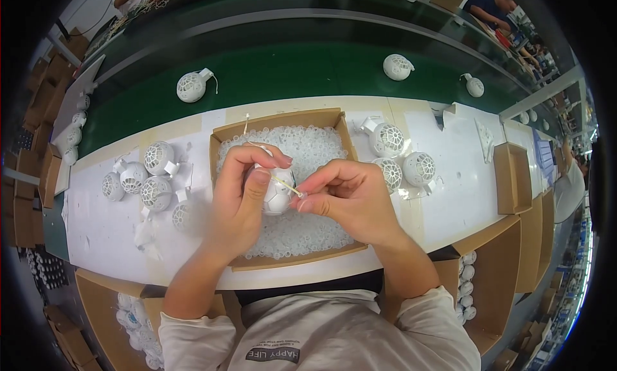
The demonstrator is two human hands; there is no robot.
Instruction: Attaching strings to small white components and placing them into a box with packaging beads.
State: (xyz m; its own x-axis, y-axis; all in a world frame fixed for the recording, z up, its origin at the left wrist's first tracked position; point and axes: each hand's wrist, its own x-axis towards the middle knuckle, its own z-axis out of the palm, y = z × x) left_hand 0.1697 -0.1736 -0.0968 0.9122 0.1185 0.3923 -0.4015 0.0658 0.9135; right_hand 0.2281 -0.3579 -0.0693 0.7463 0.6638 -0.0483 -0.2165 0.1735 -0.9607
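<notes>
My left hand (pixel 241 194) is closed around a white ball-shaped plastic housing (pixel 277 199), held over a shallow cardboard box (pixel 219 134). A thin pale-yellow wire (pixel 284 183) runs across the front of the housing. My right hand (pixel 350 194) pinches that wire near its small whitish end, with thumb and forefinger beside the ball. Small clear plastic rings or beads (pixel 292 235) fill the box under both hands. Behind my left hand a thin white cord with a small tip (pixel 247 119) sticks up. My fingers hide part of the housing.
Several white lattice balls lie left (pixel 156 192) and right (pixel 419 169) of the box on the white table (pixel 90 210). More balls ride on the green belt (pixel 289 72) beyond. Cardboard boxes of white balls stand below, left (pixel 96 300) and right (pixel 491 287). A person (pixel 491 11) sits far right.
</notes>
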